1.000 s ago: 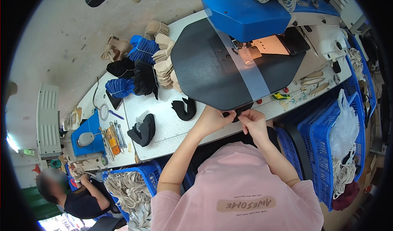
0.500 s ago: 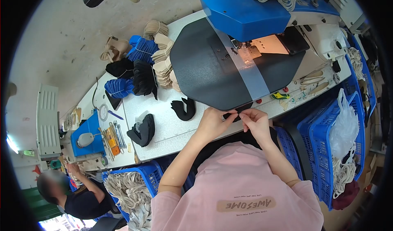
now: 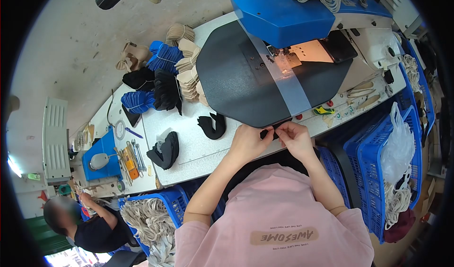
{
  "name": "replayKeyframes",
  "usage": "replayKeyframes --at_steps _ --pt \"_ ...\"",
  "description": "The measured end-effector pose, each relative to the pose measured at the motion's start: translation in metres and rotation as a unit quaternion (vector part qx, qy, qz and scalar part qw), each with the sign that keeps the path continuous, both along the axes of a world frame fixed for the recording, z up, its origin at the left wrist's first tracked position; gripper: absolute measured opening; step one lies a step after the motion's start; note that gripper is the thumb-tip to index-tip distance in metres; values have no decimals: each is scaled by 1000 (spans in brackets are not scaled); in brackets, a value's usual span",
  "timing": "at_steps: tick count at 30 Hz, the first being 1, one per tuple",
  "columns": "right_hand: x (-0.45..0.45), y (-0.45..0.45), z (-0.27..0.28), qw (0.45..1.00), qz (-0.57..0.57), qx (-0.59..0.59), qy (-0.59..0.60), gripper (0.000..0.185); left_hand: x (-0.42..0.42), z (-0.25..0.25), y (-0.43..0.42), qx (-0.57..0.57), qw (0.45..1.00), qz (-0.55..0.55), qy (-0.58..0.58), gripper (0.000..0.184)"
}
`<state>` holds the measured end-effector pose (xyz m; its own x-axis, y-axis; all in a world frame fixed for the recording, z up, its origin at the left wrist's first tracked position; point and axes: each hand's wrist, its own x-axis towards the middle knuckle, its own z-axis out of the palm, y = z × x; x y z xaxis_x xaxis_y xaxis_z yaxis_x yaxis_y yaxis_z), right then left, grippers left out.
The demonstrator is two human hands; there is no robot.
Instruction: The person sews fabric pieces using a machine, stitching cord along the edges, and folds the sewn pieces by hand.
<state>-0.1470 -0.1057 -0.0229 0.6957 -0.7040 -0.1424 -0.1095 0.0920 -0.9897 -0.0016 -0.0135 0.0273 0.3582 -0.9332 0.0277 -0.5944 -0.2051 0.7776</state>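
At the front edge of the table, my left hand (image 3: 252, 143) and my right hand (image 3: 294, 138) work close together. Both pinch a small piece of black fabric (image 3: 276, 128), its far part lying against the edge of a dark padded board (image 3: 227, 78). Much of the fabric is hidden behind my fingers. Left of my hands a curled black fabric strip (image 3: 213, 126) lies on the white table (image 3: 198, 148). Beyond the board stands a blue sewing machine (image 3: 288, 18), its lamp lighting the needle area.
Bundles of blue straps (image 3: 164, 55), black strips (image 3: 165, 91) and beige strips (image 3: 188, 75) sit at the left. A folded black piece (image 3: 164, 151) lies nearer. Blue baskets (image 3: 177, 203) flank me; small scissors (image 3: 323, 110) rest at right. Another person (image 3: 101, 229) sits far left.
My right hand has shifted slightly, and its fingers have closed in more on the black fabric. My left hand has barely moved. The other person's hand has moved a little.
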Motion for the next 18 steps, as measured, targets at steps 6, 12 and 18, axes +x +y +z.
replayKeyframes --at_steps 6,12,18 --pt "0 -2 2 999 16 32 39 5 1 -4 0 -27 999 -9 -16 12" --pt "3 -2 0 998 3 29 49 10 -2 -4 0 -14 999 -5 -31 10" --pt "6 1 -1 999 -24 10 47 8 -6 -3 -1 19 999 1 -43 7"
